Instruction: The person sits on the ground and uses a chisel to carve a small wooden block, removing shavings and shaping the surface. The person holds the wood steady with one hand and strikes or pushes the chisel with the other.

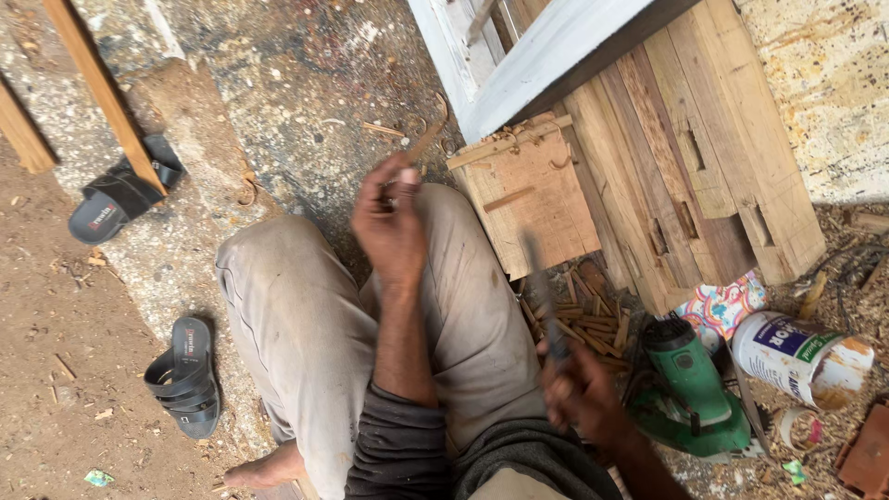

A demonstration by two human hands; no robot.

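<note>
My left hand (391,222) is raised above my knees and pinches a thin wooden stick (423,143) that points up and to the right. My right hand (582,393) is low at my right side, closed around the handle of a dark-bladed tool (542,292), blurred, with the blade pointing up toward a small wooden block (530,194). I sit with my knees bent in grey trousers, one bare foot showing at the bottom.
Mortised planks (690,157) lean against the wall beside a white-painted frame (546,60). Several cut wooden pegs (593,324) lie by the block. A green power tool (690,384), a white can (801,356), and two black sandals (185,375) (120,190) rest on the ground.
</note>
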